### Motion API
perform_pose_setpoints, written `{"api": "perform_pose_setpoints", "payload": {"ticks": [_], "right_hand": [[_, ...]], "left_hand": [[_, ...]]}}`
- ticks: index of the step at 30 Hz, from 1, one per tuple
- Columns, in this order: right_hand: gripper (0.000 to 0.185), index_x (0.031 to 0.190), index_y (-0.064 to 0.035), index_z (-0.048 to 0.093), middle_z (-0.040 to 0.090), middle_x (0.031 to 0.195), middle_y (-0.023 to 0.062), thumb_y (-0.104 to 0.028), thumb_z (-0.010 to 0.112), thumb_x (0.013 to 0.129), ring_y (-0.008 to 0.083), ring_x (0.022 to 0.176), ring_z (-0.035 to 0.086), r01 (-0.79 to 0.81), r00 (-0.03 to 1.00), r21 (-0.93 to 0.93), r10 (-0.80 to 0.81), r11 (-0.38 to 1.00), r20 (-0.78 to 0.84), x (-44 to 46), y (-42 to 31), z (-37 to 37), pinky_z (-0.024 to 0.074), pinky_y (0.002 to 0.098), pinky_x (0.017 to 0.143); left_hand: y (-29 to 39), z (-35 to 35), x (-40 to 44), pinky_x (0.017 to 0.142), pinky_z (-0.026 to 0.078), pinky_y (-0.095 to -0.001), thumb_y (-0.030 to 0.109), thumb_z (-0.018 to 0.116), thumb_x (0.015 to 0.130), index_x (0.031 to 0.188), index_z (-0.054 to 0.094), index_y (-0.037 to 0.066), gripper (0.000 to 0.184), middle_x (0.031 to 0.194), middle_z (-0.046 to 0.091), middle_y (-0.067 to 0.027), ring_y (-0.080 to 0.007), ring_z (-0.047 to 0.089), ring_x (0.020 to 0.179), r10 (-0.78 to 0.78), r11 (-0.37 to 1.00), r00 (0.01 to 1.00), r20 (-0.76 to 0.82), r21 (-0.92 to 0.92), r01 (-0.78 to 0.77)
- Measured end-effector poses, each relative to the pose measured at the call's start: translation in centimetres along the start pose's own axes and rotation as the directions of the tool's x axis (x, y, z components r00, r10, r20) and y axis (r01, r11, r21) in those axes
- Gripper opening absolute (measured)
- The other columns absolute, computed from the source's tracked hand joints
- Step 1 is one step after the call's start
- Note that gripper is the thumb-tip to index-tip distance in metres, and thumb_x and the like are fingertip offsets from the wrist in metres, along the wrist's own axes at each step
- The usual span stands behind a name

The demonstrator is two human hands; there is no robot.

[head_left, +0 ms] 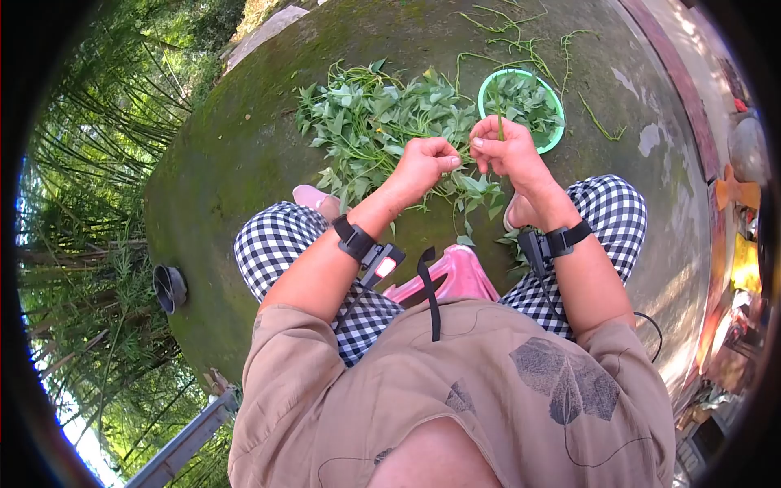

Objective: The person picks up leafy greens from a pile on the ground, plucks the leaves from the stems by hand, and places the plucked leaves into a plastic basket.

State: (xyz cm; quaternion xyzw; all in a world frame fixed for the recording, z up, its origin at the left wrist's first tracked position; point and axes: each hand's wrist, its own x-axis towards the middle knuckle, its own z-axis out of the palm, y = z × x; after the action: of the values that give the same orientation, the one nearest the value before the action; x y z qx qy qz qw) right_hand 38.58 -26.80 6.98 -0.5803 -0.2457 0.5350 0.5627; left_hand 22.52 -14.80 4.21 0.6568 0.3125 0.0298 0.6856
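Observation:
My left hand (pixel 425 168) is closed in a pinch over the front of a big heap of leafy green vines (pixel 382 114). A leafy stem (pixel 474 189) runs from its fingertips and hangs down between my feet. Close by on the right, my right hand (pixel 509 152) has thumb and fingers closed on a green leaf stalk (pixel 500 122) that points up. Just beyond that hand, a light green basket (pixel 558 134) holds picked leaves (pixel 521 96); the hand overlaps its near rim in view.
Bare vine stems (pixel 529 53) lie scattered on the mossy concrete (pixel 268 122) past the basket. A pink plastic stool (pixel 464 272) is between my knees. A dark pot (pixel 169 289) stands at the left edge by the bamboo. Assorted items (pixel 744 195) line the right side.

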Motion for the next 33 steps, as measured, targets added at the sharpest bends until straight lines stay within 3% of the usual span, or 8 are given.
{"api": "perform_pose_setpoints", "payload": {"ticks": [3,7,12,16,18,20,27,33], "right_hand": [[0.008,0.093,-0.0078,0.059,0.061,0.074,0.0000,-0.009,0.063,0.086,0.0073,0.055,0.055,0.023,1.000,0.045,-0.023,0.999,-0.004,0.2,0.2,0.1,0.0284,0.0179,0.042],[0.008,0.092,-0.0061,0.059,0.063,0.076,0.0022,-0.008,0.063,0.085,0.0082,0.054,0.056,0.063,0.998,0.089,-0.061,0.994,-0.035,0.2,0.3,0.0,0.0301,0.0180,0.041],[0.009,0.094,-0.0057,0.059,0.065,0.078,0.0042,-0.007,0.063,0.086,0.0094,0.054,0.058,0.045,0.993,0.150,-0.027,0.988,-0.119,0.2,0.3,-1.1,0.0317,0.0175,0.040],[0.009,0.095,-0.0051,0.059,0.065,0.080,0.0074,-0.006,0.062,0.087,0.0111,0.055,0.059,0.004,0.990,0.206,0.025,0.979,-0.138,0.2,0.7,-2.7,0.0318,0.0170,0.040],[0.009,0.095,-0.0042,0.059,0.065,0.081,0.0090,-0.006,0.062,0.087,0.0124,0.055,0.060,-0.020,0.995,0.273,0.047,0.962,-0.093,0.1,0.6,-3.0,0.0318,0.0171,0.040],[0.011,0.097,-0.0029,0.058,0.065,0.081,0.0104,-0.005,0.062,0.087,0.0146,0.057,0.061,-0.054,0.997,0.303,0.070,0.951,-0.042,0.2,0.5,-2.8,0.0322,0.0178,0.040],[0.014,0.099,-0.0024,0.057,0.064,0.080,0.0102,-0.006,0.063,0.086,0.0155,0.057,0.061,-0.074,0.997,0.318,0.077,0.945,0.003,0.5,0.8,-2.1,0.0326,0.0184,0.040],[0.018,0.101,-0.0015,0.057,0.063,0.077,0.0063,-0.005,0.064,0.084,0.0127,0.056,0.059,-0.036,0.991,0.188,0.059,0.982,-0.117,0.4,0.8,-1.4,0.0332,0.0195,0.041]], "left_hand": [[1.1,-0.3,0.0,0.042,0.028,-0.0216,0.009,0.067,0.087,0.087,0.064,0.001,0.009,0.068,0.058,-0.0018,-0.0049,0.041,0.048,-0.104,0.936,0.988,-0.116,-0.347,0.058],[1.4,-1.2,0.8,0.037,0.030,-0.0206,0.006,0.064,0.088,0.093,0.063,-0.001,0.008,0.072,0.063,-0.0056,-0.0090,0.049,0.047,-0.147,0.789,0.970,-0.195,-0.615,-0.004],[1.8,-3.9,1.8,0.042,0.036,-0.0198,0.009,0.060,0.091,0.099,0.061,0.000,0.012,0.095,0.069,-0.0122,-0.0158,0.064,0.077,-0.048,0.843,0.947,-0.318,-0.521,-0.132],[2.9,-6.9,1.4,0.049,0.039,-0.0222,0.009,0.054,0.093,0.104,0.057,0.000,0.015,0.084,0.065,-0.0098,-0.0160,0.062,0.067,-0.046,0.883,0.947,-0.317,-0.456,-0.110],[2.4,-5.9,1.6,0.050,0.038,-0.0224,0.010,0.056,0.091,0.108,0.059,-0.002,0.021,0.072,0.057,-0.0027,-0.0113,0.051,0.055,0.045,0.907,0.981,-0.188,-0.404,-0.119],[3.4,-3.4,0.7,0.051,0.036,-0.0226,0.014,0.060,0.090,0.110,0.063,-0.002,0.025,0.066,0.050,0.0016,-0.0084,0.041,0.052,-0.042,0.957,0.999,-0.021,-0.287,0.034],[2.4,-1.0,0.2,0.051,0.037,-0.0231,0.016,0.068,0.087,0.099,0.068,-0.004,0.024,0.066,0.057,-0.0017,-0.0083,0.047,0.052,-0.095,0.948,0.981,0.167,-0.287,0.141],[1.7,-0.6,0.4,0.048,0.036,-0.0233,0.008,0.067,0.081,0.084,0.067,-0.003,0.011,0.063,0.057,-0.0032,-0.0091,0.047,0.051,-0.069,0.918,0.997,0.041,-0.388,0.080]]}}
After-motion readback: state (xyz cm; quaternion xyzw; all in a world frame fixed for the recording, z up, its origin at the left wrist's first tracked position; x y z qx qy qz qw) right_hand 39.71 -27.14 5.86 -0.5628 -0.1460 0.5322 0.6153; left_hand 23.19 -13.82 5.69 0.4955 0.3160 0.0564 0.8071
